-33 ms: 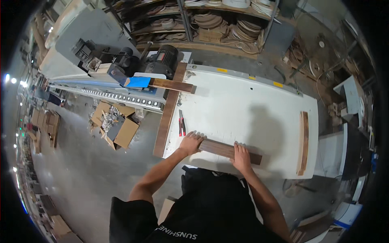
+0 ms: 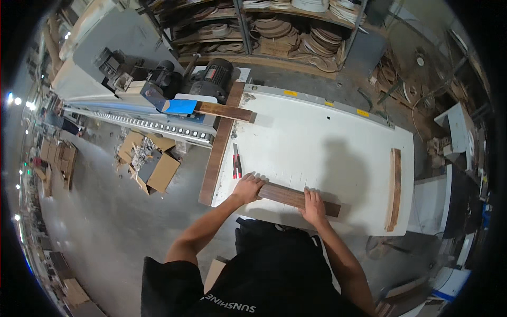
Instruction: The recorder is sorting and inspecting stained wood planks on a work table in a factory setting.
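Note:
A dark brown wooden board (image 2: 285, 195) lies slantwise near the front edge of the white table. Its left end is in the grip of my left hand (image 2: 249, 188), with the fingers curled over it. My right hand (image 2: 313, 206) grips the board closer to its right end, fingers across the top and the thumb hidden. Just beyond my left hand rests a red and black utility knife (image 2: 237, 164), its blade pointing away from me.
A brown wooden strip (image 2: 395, 190) lies at the right of the white table (image 2: 296, 142). Another board (image 2: 224, 110) juts from the machine (image 2: 158, 119) at the table's far left. An open cardboard box (image 2: 163, 173) with scraps stands on the floor; shelves (image 2: 285, 66) line the back.

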The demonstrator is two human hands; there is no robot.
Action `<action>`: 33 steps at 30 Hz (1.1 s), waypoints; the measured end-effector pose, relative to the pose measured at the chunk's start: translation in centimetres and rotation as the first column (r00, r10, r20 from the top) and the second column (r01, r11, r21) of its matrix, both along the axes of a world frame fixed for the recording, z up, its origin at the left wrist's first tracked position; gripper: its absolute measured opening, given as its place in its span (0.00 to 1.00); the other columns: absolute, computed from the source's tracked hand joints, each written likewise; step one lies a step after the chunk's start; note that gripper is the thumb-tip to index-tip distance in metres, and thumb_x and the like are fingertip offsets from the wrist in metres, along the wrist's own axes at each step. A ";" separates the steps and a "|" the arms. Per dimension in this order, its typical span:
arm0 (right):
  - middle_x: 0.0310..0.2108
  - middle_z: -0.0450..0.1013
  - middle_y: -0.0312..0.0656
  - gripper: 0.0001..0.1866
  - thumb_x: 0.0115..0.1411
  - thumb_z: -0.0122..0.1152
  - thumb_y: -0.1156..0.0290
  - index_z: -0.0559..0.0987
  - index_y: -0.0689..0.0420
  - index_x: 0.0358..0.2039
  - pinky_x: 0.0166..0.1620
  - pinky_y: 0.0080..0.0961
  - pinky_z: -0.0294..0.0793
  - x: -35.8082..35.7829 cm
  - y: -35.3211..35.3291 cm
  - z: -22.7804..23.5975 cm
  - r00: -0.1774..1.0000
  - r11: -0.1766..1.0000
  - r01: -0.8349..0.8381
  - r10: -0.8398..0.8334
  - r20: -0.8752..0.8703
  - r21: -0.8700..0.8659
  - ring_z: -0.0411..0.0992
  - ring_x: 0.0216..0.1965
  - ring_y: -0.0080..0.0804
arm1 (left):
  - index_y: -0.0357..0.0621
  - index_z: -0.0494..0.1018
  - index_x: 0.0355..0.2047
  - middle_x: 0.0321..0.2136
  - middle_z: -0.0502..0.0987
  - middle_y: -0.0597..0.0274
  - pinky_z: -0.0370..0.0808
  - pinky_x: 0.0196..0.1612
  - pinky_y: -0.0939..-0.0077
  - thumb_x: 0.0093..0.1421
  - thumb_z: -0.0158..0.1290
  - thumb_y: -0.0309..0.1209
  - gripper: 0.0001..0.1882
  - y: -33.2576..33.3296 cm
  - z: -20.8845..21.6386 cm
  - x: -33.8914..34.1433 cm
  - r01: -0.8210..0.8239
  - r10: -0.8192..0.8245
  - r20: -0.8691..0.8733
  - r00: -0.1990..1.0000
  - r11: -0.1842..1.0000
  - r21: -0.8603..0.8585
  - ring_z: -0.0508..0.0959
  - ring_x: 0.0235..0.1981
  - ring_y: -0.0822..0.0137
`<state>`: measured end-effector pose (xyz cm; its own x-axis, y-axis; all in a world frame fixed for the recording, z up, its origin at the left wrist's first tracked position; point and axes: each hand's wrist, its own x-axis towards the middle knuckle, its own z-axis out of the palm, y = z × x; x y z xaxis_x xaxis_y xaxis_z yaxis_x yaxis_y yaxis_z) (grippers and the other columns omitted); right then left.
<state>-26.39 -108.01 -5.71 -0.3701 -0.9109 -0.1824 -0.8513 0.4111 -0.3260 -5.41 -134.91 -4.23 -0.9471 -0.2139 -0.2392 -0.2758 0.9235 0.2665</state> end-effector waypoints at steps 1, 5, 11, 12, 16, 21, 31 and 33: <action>0.59 0.68 0.50 0.46 0.53 0.78 0.59 0.66 0.62 0.68 0.67 0.47 0.64 0.0 -0.4 0.1 0.999 1.000 -0.009 0.008 0.035 0.022 0.65 0.63 0.50 | 0.51 0.70 0.67 0.56 0.80 0.55 0.59 0.75 0.53 0.52 0.70 0.54 0.45 -0.5 -0.4 0.7 -0.024 0.024 -0.011 1.000 1.000 0.002 0.75 0.62 0.53; 0.59 0.67 0.50 0.43 0.53 0.78 0.60 0.68 0.62 0.66 0.66 0.49 0.63 0.0 0.3 -1.3 0.998 0.999 -0.025 0.024 -0.051 -0.019 0.65 0.63 0.51 | 0.48 0.70 0.66 0.58 0.79 0.50 0.61 0.73 0.49 0.57 0.63 0.61 0.44 -3.1 0.3 -0.6 -0.019 0.029 -0.116 0.993 0.996 0.093 0.76 0.61 0.47; 0.59 0.69 0.47 0.38 0.53 0.77 0.58 0.72 0.61 0.61 0.64 0.51 0.64 -0.1 1.3 -1.5 0.993 0.995 -0.026 0.015 -0.114 -0.094 0.66 0.61 0.51 | 0.40 0.62 0.69 0.61 0.73 0.42 0.67 0.67 0.51 0.56 0.66 0.48 0.46 -20.8 0.7 -5.4 -0.349 0.292 -0.240 0.926 0.903 -0.250 0.71 0.62 0.43; 0.55 0.71 0.47 0.29 0.56 0.71 0.64 0.75 0.60 0.57 0.60 0.52 0.67 -0.1 1.6 -2.3 0.995 0.978 -0.055 0.038 -0.090 -0.199 0.69 0.58 0.52 | 0.40 0.64 0.66 0.57 0.74 0.47 0.70 0.62 0.52 0.55 0.68 0.41 0.42 -25.1 -0.2 -4.8 -0.402 0.227 -0.396 0.890 0.799 -0.447 0.74 0.57 0.46; 0.55 0.72 0.47 0.24 0.58 0.63 0.71 0.76 0.56 0.57 0.61 0.54 0.67 0.3 2.6 -4.4 0.994 0.993 0.091 -0.086 0.072 -0.070 0.69 0.59 0.53 | 0.41 0.49 0.77 0.76 0.56 0.54 0.60 0.75 0.59 0.68 0.55 0.49 0.46 -28.0 7.1 -13.5 -0.413 0.477 0.174 0.862 0.858 -0.306 0.59 0.75 0.56; 0.70 0.60 0.55 0.49 0.58 0.66 0.48 0.60 0.62 0.73 0.71 0.52 0.54 3.3 1.9 -11.3 0.980 0.897 -0.147 0.076 -0.183 -0.416 0.58 0.71 0.52 | 0.38 0.51 0.76 0.76 0.57 0.54 0.61 0.74 0.59 0.67 0.57 0.48 0.46 -18.2 2.7 -1.4 0.045 -0.048 0.064 0.997 0.998 0.041 0.60 0.75 0.57; 0.77 0.51 0.57 0.46 0.75 0.23 0.34 0.63 0.61 0.73 0.76 0.59 0.49 -0.7 0.5 -11.4 0.992 0.357 -0.119 0.006 -0.125 -0.926 0.50 0.77 0.58 | 0.42 0.75 0.56 0.50 0.83 0.45 0.79 0.53 0.52 0.54 0.69 0.49 0.35 -7.9 2.1 -26.0 0.321 -0.315 -0.070 0.947 0.893 0.315 0.83 0.50 0.43; 0.77 0.48 0.61 0.47 0.76 0.32 0.36 0.55 0.69 0.75 0.76 0.62 0.45 -1.8 3.1 -9.3 0.994 0.514 -0.094 -0.006 -0.113 -0.853 0.46 0.78 0.58 | 0.46 0.76 0.54 0.45 0.84 0.46 0.80 0.50 0.51 0.54 0.68 0.52 0.33 0.6 2.3 -28.1 0.408 -0.416 -0.022 0.909 0.878 0.252 0.83 0.46 0.42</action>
